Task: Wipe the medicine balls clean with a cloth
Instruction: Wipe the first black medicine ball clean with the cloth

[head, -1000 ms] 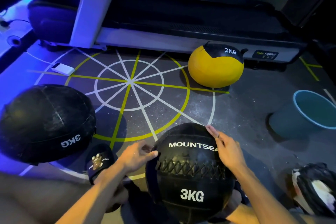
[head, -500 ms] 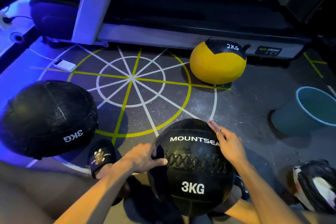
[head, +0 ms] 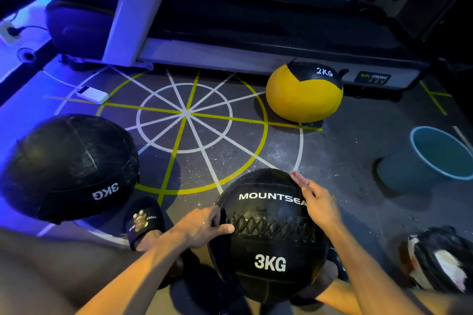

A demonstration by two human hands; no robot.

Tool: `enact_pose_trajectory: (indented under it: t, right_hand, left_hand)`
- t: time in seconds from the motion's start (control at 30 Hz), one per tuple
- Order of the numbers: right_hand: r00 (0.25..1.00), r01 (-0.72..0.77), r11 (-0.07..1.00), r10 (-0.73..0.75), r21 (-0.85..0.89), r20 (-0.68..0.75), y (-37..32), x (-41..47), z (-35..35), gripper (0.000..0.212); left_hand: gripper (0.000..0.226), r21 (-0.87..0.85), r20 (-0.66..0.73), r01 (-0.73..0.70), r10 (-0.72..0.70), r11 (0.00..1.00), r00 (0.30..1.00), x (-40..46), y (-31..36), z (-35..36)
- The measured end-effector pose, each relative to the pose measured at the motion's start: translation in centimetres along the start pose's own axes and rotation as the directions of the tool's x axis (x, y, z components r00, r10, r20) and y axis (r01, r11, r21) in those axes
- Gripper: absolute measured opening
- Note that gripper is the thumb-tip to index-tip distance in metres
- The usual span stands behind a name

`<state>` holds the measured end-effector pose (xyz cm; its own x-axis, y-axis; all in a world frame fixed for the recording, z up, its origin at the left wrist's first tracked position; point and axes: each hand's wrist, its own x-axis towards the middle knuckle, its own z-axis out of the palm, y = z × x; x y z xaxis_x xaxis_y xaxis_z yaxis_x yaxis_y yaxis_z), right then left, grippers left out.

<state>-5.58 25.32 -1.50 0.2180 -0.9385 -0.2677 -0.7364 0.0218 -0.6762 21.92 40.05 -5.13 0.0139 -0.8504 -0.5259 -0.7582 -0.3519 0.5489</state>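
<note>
The black ball (head: 271,235) rests on the floor (head: 340,151) between the person's feet. The right hand (head: 318,203) lies flat to steady it, fingers straight; the left hand (head: 202,227) pinches a dark cloth (head: 222,215) against its side.

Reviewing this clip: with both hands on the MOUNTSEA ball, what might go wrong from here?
1. The left hand holds a dark cloth that is hard to see against the black MOUNTSEA ball; patches may get missed.
2. The right hand only rests flat on the ball, so it might roll.
3. The blue bucket sits close by and could be knocked.
</note>
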Motion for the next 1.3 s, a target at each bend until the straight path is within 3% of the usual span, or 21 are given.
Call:
enact_pose_trajectory:
  t: [0.2,0.33,0.43,0.53,0.7,0.87,0.97,1.1,1.2,1.3]
  right_hand:
    - [0.998,0.049,0.999,-0.049,-0.013,0.042,-0.4,0.8,0.3,0.042]
    - [0.999,0.034,0.999,-0.033,-0.021,0.031,-0.2,1.1,0.3,0.043]
    - [0.999,0.039,0.999,-0.039,0.003,0.038,-0.5,1.1,0.6,0.043]
    - [1.000,0.023,0.997,-0.024,0.073,0.018,-0.3,1.5,0.5,0.045]
    - [1.000,-0.014,0.983,0.014,0.183,0.005,0.5,1.6,1.1,0.045]
    - [0.999,-0.019,0.952,0.007,0.306,0.038,0.4,1.5,4.1,0.043]
    - [0.998,-0.048,0.936,0.034,0.349,0.046,-0.6,1.3,4.9,0.041]
    - [0.994,-0.106,0.916,0.108,0.388,0.017,-2.6,2.7,5.2,0.040]
    - [0.992,0.114,0.972,-0.122,0.206,0.028,-5.7,2.7,6.5,0.037]
    - [0.867,0.444,0.896,-0.430,0.000,0.251,-7.1,1.0,8.1,0.037]
  left_hand:
    - [0.028,-0.080,-0.027,-0.032,0.030,0.996,0.999,0.6,-1.9,-0.5]
    - [0.022,-0.009,-0.048,-0.013,0.012,1.000,0.999,0.9,-1.8,-0.3]
    - [0.027,0.118,-0.158,0.059,-0.039,0.991,0.987,1.0,-0.7,0.4]
    - [0.022,0.050,-0.253,0.050,-0.036,0.997,0.967,0.9,0.0,0.3]
    - [0.032,0.154,-0.408,-0.090,0.146,0.984,0.901,0.5,2.0,-1.5]
    - [0.038,0.288,-0.521,-0.052,0.202,0.956,0.829,-0.6,1.3,-2.4]
    - [0.031,0.252,-0.586,-0.047,0.191,0.967,0.787,-0.9,0.6,-1.8]
    - [0.029,0.142,-0.625,-0.171,0.223,0.975,0.748,-0.8,0.6,-0.3]
    - [0.036,0.129,-0.633,-0.172,0.215,0.977,0.743,-0.5,1.2,0.7]
    - [0.041,0.139,-0.651,-0.138,0.196,0.981,0.733,-0.4,1.4,1.0]
